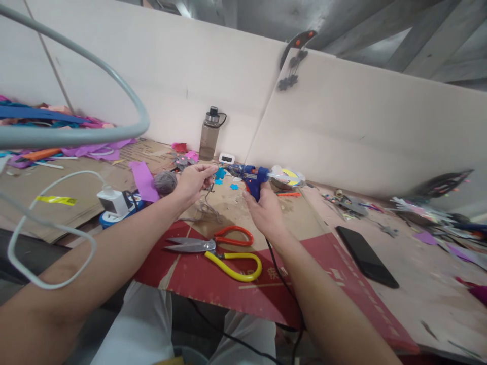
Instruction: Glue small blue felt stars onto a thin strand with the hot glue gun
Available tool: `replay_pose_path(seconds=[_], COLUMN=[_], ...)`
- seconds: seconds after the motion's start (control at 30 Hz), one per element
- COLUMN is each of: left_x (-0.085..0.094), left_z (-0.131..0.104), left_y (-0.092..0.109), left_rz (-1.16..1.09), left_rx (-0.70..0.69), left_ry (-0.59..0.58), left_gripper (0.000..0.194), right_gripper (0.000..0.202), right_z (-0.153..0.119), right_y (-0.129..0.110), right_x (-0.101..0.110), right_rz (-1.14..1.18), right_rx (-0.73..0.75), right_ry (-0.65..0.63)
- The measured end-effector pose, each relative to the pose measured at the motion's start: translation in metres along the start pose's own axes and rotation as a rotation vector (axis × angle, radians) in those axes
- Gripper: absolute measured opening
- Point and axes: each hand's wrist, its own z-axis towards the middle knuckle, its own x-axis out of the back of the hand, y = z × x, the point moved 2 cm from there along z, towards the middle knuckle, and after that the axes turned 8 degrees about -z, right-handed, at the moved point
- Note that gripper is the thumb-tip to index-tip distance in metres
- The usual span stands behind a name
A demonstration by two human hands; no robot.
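My right hand (264, 208) is wrapped round the grip of a blue hot glue gun (254, 177), whose nozzle points left. A pale glue stick (277, 177) sticks out of its back. Close to the nozzle, my left hand (197, 183) is closed in a pinch; what lies between its fingertips is too small to make out. Thin grey yarn (207, 205) trails below those fingers. A blue flower-shaped piece (220, 174) shows just beyond the fingertips, and a smaller blue flower (234, 186) lies on the cardboard. Scissors (213, 247) with red and yellow handles lie nearer me, between my forearms.
A grey yarn ball (165, 182), purple scraps (143, 181) and a white plug adapter (113, 202) are on the left. Behind stand a bottle (210, 136) and small white digital display (227, 158). A black phone (367, 256) lies right. A pale cable loop (125, 96) hangs upper left.
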Motion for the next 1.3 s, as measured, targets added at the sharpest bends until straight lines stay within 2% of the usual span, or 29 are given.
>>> replay_pose_path(seconds=[0.97, 1.3], left_x=[-0.0003, -0.0001], left_z=[-0.0002, 0.0008], left_y=[-0.0014, -0.0009], left_rz=[0.016, 0.013], left_rx=[0.002, -0.007], left_ry=[-0.037, -0.029], left_gripper=[0.019, 0.02], right_gripper=[0.031, 0.031], right_z=[-0.0017, -0.0011], right_y=[-0.0009, -0.0014], right_x=[-0.0024, 0.0014], right_rz=[0.019, -0.035], right_rx=[0.062, 0.008], right_ry=[-0.015, 0.006])
